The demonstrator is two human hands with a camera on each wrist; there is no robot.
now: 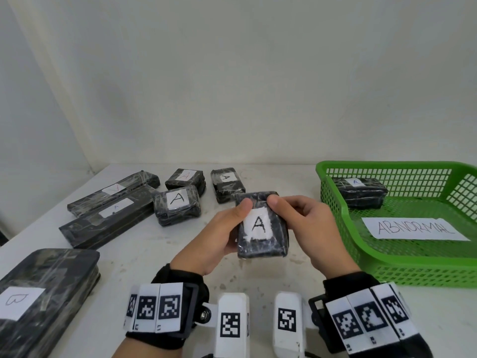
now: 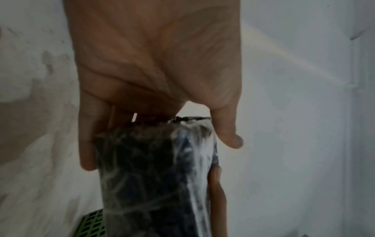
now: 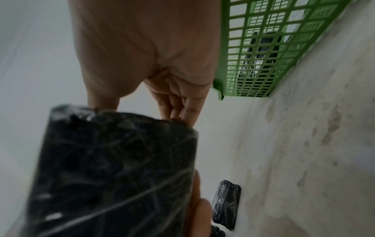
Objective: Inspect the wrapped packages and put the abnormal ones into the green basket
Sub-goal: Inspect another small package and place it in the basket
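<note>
Both hands hold a small black package [image 1: 262, 226] wrapped in clear film, raised above the table's middle, its white label with a black "A" facing me. My left hand [image 1: 227, 228] grips its left side, thumb on the top corner. My right hand [image 1: 304, 223] grips the right side, thumb on the top edge. The left wrist view shows the package [image 2: 154, 176] between thumb and fingers; the right wrist view shows the package [image 3: 113, 168] the same way. The green basket [image 1: 343, 228] stands at the right, holding one wrapped package [image 1: 361, 192] and an "ABNORMAL" paper sign [image 1: 413, 228].
Small wrapped packages labelled "A" [image 1: 178, 208] [image 1: 185, 178] [image 1: 227, 184] lie at the table's back. Two long packages [image 1: 111, 218] [image 1: 113, 191] lie at the left, and a large one labelled "B" [image 1: 44, 293] at the front left. A white wall stands behind.
</note>
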